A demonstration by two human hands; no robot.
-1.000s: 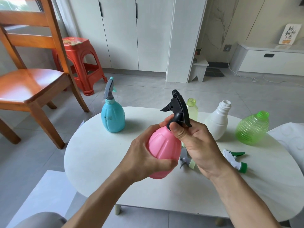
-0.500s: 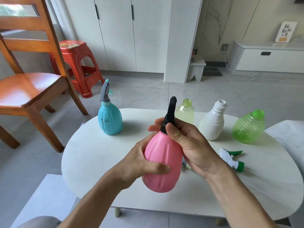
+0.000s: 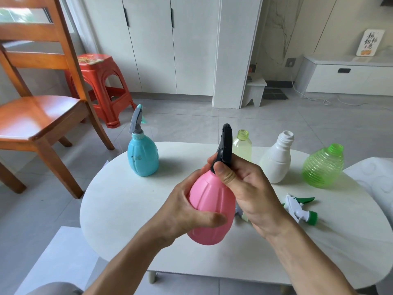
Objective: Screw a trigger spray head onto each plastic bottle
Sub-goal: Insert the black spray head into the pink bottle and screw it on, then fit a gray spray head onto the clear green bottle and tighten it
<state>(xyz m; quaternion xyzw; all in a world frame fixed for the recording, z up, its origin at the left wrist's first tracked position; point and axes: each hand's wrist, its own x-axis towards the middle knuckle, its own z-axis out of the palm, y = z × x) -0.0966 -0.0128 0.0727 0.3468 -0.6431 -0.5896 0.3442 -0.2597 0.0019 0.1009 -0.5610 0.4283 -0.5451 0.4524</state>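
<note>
- Left hand (image 3: pixel 182 211): wrapped around the lower body of the pink bottle (image 3: pixel 210 207), thumb across its front, holding it above the bench (image 3: pixel 119 201).
- Right hand (image 3: pixel 248 186): curled around the neck of the pink bottle, thumb and fingers closed on the base of the black spray head (image 3: pixel 225 143).
- Black spray head: seated on the neck of the pink bottle, standing up above the right hand, seen edge-on.
- Blue bottle (image 3: pixel 143 157): upright on the far left part of the bench, with a grey spray head (image 3: pixel 136 122) already on it.
- Pale yellow-green bottle (image 3: pixel 242 145): upright behind the hands, neck open, partly hidden.
- White bottle (image 3: pixel 276 162): upright to the right of it, neck open.
- Green ribbed bottle (image 3: pixel 323 167): near the right far edge of the bench, neck open, tilted a little.
- White and green spray head (image 3: pixel 299 209): lying on the bench, right of the right hand.
- One more spray head (image 3: pixel 240 212): lying under the right hand, mostly hidden, only grey part visible.
- Wooden chair (image 3: pixel 38 116) and red stool (image 3: pixel 102 86): on the floor at left, beyond the bench.
</note>
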